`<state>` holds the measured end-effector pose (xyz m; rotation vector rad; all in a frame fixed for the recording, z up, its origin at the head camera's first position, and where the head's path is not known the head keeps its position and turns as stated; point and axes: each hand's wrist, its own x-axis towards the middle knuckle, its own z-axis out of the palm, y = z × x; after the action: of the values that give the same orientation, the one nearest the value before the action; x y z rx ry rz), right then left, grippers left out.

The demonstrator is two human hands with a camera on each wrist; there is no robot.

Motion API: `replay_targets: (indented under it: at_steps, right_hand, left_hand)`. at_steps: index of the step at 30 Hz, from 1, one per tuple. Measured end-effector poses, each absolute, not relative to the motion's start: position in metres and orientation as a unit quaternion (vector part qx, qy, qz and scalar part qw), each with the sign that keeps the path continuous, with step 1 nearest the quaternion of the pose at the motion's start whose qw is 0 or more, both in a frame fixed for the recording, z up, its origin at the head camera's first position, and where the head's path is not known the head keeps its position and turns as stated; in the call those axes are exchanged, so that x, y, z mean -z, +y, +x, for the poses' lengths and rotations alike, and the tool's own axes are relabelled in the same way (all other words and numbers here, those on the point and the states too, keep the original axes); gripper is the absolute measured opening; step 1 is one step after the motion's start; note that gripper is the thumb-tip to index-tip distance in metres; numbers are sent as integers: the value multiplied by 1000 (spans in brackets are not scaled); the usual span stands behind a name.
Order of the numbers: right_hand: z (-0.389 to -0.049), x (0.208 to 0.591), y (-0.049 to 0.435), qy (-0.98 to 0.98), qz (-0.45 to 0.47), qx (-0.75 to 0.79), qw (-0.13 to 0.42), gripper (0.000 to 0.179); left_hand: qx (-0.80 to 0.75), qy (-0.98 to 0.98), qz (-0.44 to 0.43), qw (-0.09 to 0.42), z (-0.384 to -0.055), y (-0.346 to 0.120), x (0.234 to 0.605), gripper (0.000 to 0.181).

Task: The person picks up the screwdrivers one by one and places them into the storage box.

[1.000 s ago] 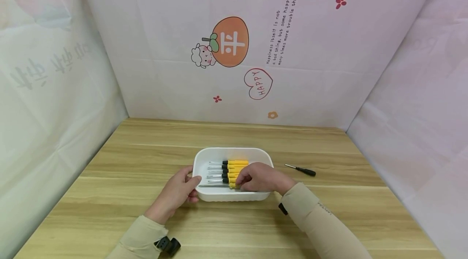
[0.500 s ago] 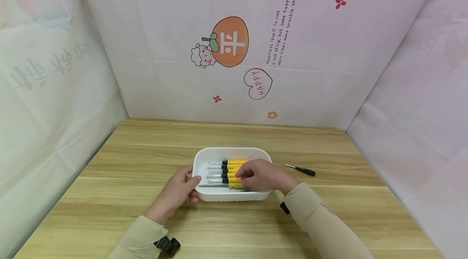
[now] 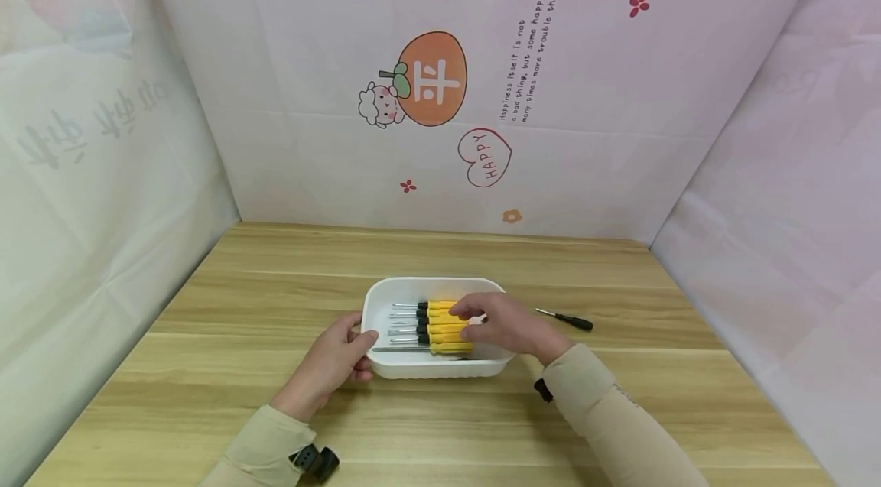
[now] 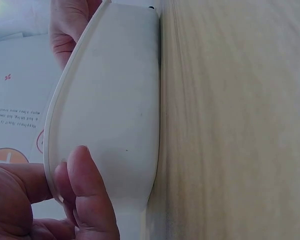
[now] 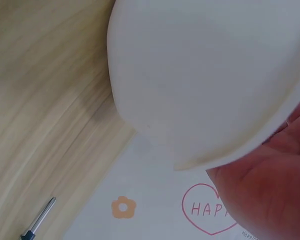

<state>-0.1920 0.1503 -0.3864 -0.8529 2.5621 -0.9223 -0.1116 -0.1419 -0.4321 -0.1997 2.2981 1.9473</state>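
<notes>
A white plastic tray (image 3: 440,371) holds a row of small screwdrivers (image 3: 443,328) with yellow handles and black collars, their shafts pointing left. My left hand (image 3: 337,357) grips the tray's left end, thumb over the rim. In the left wrist view, the fingers of that left hand (image 4: 87,200) lie along the outer wall. Over the tray's right half is my right hand (image 3: 505,326), its thumb and index finger parted above the yellow handles. Nothing shows between them. The right wrist view has the right hand (image 5: 275,190) beyond the tray rim, its fingertips hidden.
A single screwdriver with a black handle (image 3: 574,322) lies on the wooden table (image 3: 289,265), right of the tray. White printed cloth (image 3: 310,166) hangs at the back and both sides. A dark wrist device (image 3: 315,462) sits on the left sleeve.
My right hand has drawn up and slightly right from the nearest yellow handle, and its fingers have parted. More of the handles shows. The left hand and tray have stayed put.
</notes>
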Motion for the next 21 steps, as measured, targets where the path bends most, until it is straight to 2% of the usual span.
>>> replay_targets:
  at_steps: [21]
  right_hand:
    - [-196, 375, 175, 911, -250, 322, 60, 52]
  left_hand:
    - [-644, 760, -62, 59, -111, -142, 433, 52]
